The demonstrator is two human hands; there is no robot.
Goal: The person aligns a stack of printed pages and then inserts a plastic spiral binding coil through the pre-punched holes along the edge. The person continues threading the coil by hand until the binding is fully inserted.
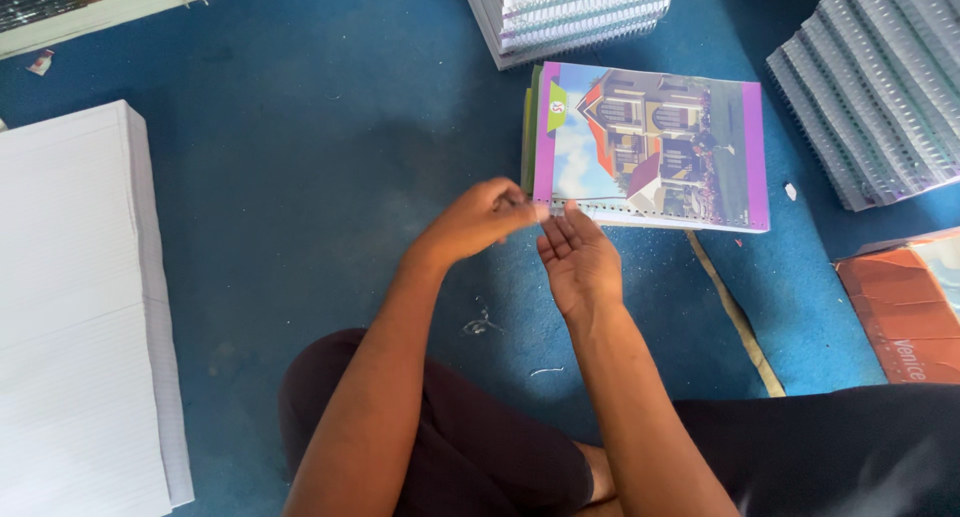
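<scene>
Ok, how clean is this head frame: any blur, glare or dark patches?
Head view: left hand is motion-smeared at the fingertips, right hand sharper; notebook cover is crisp and evenly daylit; white paper stack is nearly blown out; soft shadow on the blue floor left of the notebook.

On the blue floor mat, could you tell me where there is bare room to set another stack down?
The widest bare patch of the blue mat lies between the white paper stack and the house-cover notebook. It is crowded on the right, where the notebook, spiral-bound stacks and orange box close in, and where left hand and right hand work.
</scene>
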